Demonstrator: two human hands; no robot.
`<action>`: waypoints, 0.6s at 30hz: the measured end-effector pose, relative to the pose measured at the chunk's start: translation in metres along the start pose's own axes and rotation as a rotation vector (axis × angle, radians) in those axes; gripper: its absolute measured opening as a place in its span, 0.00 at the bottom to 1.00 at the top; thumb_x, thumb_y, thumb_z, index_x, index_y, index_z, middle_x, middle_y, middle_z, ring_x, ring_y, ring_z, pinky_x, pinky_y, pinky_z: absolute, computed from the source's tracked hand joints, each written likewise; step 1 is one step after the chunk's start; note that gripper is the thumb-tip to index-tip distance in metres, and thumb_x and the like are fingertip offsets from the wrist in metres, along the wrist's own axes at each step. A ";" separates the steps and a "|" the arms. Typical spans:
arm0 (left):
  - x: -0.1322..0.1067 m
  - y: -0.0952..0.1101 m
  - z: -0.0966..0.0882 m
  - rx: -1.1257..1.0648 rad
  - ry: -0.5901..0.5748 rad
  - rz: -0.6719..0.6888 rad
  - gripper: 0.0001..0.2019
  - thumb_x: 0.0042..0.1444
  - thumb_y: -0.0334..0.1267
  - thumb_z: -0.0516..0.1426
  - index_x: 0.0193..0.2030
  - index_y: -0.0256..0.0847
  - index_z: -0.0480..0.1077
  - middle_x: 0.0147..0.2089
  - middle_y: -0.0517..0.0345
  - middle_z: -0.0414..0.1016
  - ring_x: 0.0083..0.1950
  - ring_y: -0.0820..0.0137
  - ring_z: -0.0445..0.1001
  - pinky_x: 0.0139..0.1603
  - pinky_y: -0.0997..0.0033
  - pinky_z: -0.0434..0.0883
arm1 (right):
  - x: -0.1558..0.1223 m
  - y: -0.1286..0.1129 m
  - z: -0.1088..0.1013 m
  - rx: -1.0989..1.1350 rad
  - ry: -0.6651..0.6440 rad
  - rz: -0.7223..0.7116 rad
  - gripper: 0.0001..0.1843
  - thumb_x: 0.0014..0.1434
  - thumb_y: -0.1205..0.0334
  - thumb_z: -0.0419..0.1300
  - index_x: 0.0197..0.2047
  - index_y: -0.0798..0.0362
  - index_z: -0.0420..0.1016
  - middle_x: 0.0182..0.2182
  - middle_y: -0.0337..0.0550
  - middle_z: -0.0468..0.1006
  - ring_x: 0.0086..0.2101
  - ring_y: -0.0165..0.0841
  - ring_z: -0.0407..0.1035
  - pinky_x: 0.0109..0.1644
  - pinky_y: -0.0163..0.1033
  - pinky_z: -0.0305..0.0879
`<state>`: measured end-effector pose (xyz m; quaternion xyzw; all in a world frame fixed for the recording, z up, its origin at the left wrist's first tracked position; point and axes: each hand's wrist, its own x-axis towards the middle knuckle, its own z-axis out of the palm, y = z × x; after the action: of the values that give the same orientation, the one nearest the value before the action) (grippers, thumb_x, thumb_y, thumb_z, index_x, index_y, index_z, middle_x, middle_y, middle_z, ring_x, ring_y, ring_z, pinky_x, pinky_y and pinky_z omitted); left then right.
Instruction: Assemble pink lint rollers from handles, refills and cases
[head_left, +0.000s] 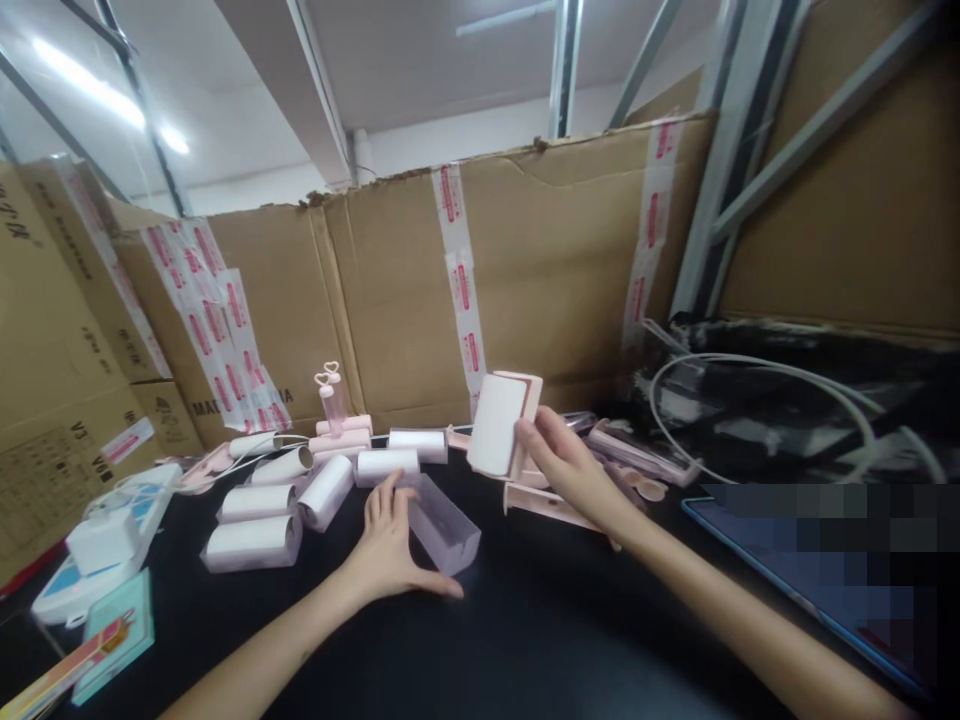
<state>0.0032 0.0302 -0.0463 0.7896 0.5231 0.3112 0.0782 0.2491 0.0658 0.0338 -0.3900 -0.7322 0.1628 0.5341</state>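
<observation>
Far left: white-and-blue power strip on black worktop. Next, grouped white rolls in clear trays. Left hand has thumb and fingers spread apart beside a separate tray; contact unclear. Right hand clamped on white-and-pink piece, raised above worktop. Pink part below; blue-edged device far right.
</observation>
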 end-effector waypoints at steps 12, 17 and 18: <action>0.002 0.051 -0.038 -0.704 0.058 -0.049 0.25 0.48 0.47 0.61 0.51 0.37 0.64 0.48 0.50 0.74 0.47 0.62 0.74 0.49 0.63 0.70 | -0.047 -0.035 0.036 0.144 -0.442 -0.030 0.14 0.60 0.57 0.53 0.48 0.50 0.57 0.35 0.41 0.67 0.32 0.32 0.67 0.33 0.36 0.67; 0.004 0.054 -0.053 -0.524 0.282 -0.098 0.18 0.48 0.43 0.61 0.44 0.37 0.67 0.42 0.53 0.76 0.45 0.64 0.74 0.47 0.65 0.70 | -0.045 -0.032 0.028 0.171 -0.330 -0.067 0.12 0.66 0.58 0.44 0.52 0.47 0.57 0.30 0.37 0.67 0.28 0.29 0.66 0.33 0.35 0.66; 0.005 0.054 -0.056 -0.487 0.296 -0.110 0.18 0.48 0.43 0.61 0.44 0.37 0.67 0.42 0.53 0.76 0.45 0.63 0.74 0.47 0.65 0.70 | -0.044 -0.032 0.027 0.123 -0.335 -0.103 0.14 0.66 0.58 0.44 0.54 0.46 0.56 0.28 0.37 0.68 0.27 0.30 0.66 0.32 0.35 0.66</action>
<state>0.0142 -0.0008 0.0242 0.6639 0.4808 0.5347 0.2052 0.2171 0.0171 0.0153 -0.2863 -0.8186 0.2424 0.4350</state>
